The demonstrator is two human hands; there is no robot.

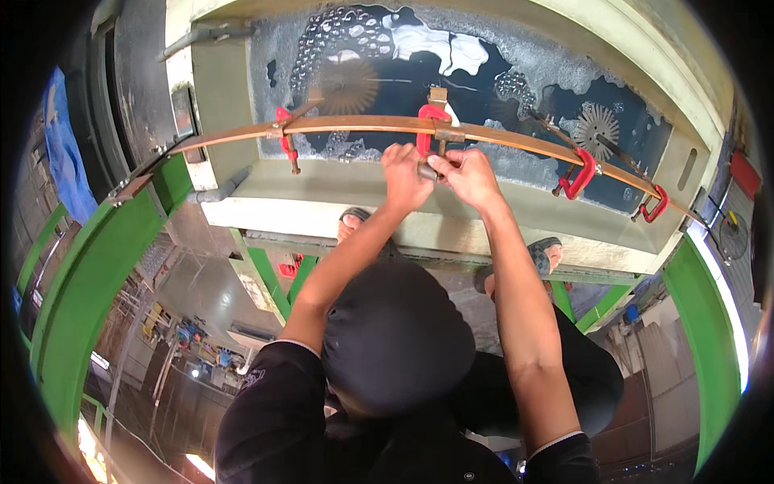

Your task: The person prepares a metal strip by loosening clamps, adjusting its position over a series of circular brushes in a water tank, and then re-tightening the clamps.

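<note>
Both my hands meet at a red C-clamp point(424, 133) on a long copper-coloured bar point(355, 123) that spans a tank. My left hand point(405, 179) is closed just beside the lower end of the clamp; what its fingers hold is hidden. Between thumb and fingers, my right hand point(470, 177) pinches a small grey cylindrical piece point(426, 170) below the bar. Behind the clamp, a brownish block point(438, 95) rises over the liquid. More red clamps grip the bar: one at the left point(285, 135), one right of my hands point(577, 174) and another near the right end point(655, 205).
Dark liquid point(476, 89) with foam fills the pale tank, whose front rim point(306, 211) lies between me and the bar. A slotted disc point(597, 129) and a brownish one point(345, 85) show at the liquid. Green beams point(97, 258) stand left and right. Grey pipes point(218, 189) stick out at the left.
</note>
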